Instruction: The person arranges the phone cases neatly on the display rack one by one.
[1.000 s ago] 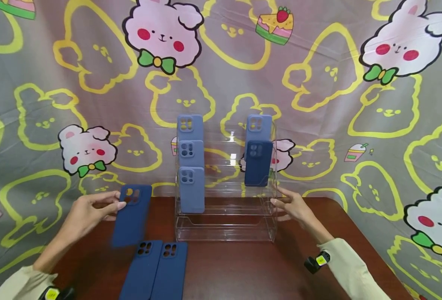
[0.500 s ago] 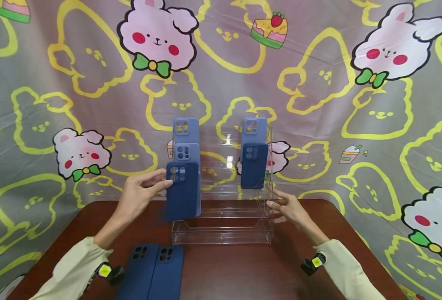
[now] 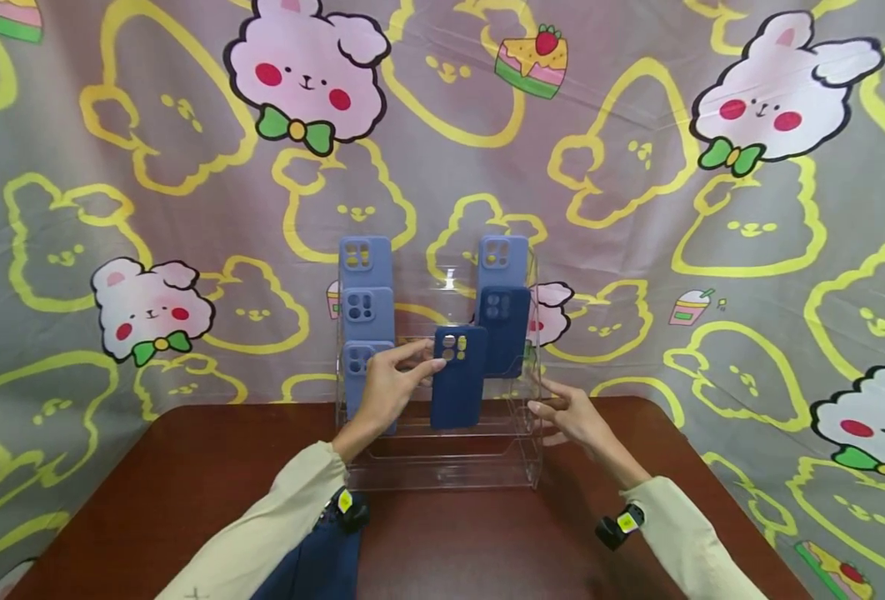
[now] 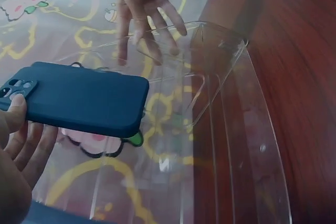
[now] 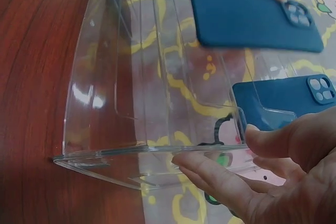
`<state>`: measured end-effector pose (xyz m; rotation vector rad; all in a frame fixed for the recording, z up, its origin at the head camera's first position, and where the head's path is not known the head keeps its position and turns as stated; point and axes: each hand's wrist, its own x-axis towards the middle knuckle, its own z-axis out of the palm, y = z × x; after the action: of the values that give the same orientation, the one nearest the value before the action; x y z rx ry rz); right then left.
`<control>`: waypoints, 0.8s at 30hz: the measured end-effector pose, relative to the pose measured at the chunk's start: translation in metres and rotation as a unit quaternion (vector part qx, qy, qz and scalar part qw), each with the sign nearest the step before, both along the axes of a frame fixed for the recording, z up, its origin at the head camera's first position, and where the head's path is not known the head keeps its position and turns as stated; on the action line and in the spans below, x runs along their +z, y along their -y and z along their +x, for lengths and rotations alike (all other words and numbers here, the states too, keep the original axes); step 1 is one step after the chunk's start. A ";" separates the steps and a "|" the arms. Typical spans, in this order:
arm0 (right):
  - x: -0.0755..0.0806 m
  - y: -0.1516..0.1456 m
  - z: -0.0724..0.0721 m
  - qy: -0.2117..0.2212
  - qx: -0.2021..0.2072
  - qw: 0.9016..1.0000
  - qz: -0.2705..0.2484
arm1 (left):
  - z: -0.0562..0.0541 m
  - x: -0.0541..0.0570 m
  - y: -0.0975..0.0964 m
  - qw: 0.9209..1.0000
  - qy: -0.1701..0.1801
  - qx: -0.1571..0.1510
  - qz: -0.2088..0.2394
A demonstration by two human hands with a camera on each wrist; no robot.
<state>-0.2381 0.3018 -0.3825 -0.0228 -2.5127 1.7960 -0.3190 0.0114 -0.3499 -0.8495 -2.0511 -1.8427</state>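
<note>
Pinched by its camera-cutout end between thumb and fingers, a dark blue phone case (image 3: 458, 392) is upright in my left hand (image 3: 392, 385), in front of the middle of the clear stepped display rack (image 3: 442, 477). The left wrist view shows this phone case (image 4: 89, 98) apart from the tiers behind it. My right hand (image 3: 581, 419) holds the rack's right side edge, thumb at the front edge and fingers along the outside. Light blue phone cases (image 3: 369, 315) stand in the rack's left column. On the right, a dark blue phone case (image 3: 504, 337) stands below a light blue one (image 3: 504, 252).
More dark blue phone cases (image 3: 330, 560) lie on the brown wooden table (image 3: 487, 550), partly hidden under my left sleeve (image 3: 270, 517). A patterned cloth (image 3: 622, 208) hangs behind the rack.
My left hand has carried the dark blue phone case rightward from the table's left side, past the left column, to the rack's middle. The right hand stays at the rack's side.
</note>
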 end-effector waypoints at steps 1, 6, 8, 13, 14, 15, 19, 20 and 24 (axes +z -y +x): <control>0.000 0.000 0.000 0.000 -0.001 1.000 0.001 | -0.002 -0.002 -0.006 1.000 0.005 -0.001 0.004; 0.001 0.001 0.001 0.001 -0.004 1.000 0.002 | -0.008 -0.008 -0.029 0.999 0.016 -0.007 0.034; 0.001 0.002 0.001 -0.003 -0.005 1.000 0.002 | -0.010 -0.012 -0.036 0.999 0.018 -0.013 0.045; -0.001 0.004 -0.001 -0.004 0.001 1.000 -0.004 | -0.012 -0.025 -0.048 0.998 0.031 0.009 0.054; -0.001 0.004 -0.001 -0.003 0.003 1.000 -0.002 | -0.013 -0.027 -0.050 0.998 0.033 0.012 0.057; -0.001 0.003 -0.001 -0.001 0.000 1.000 -0.005 | -0.014 -0.028 -0.052 0.998 0.035 0.013 0.060; 0.000 0.000 -0.002 0.001 -0.008 1.000 -0.004 | -0.018 -0.027 -0.059 0.997 0.021 -0.006 0.069; -0.001 -0.001 -0.002 -0.001 -0.005 1.000 -0.003 | -0.020 -0.027 -0.060 0.997 0.019 -0.014 0.070; 0.000 -0.003 -0.001 -0.001 0.002 1.000 -0.003 | -0.019 -0.032 -0.064 0.999 0.005 -0.031 0.041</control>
<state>-0.2392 0.3045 -0.3822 -0.0147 -2.5071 1.8049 -0.3383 0.0753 -0.3815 -0.8938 -1.9602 -1.9530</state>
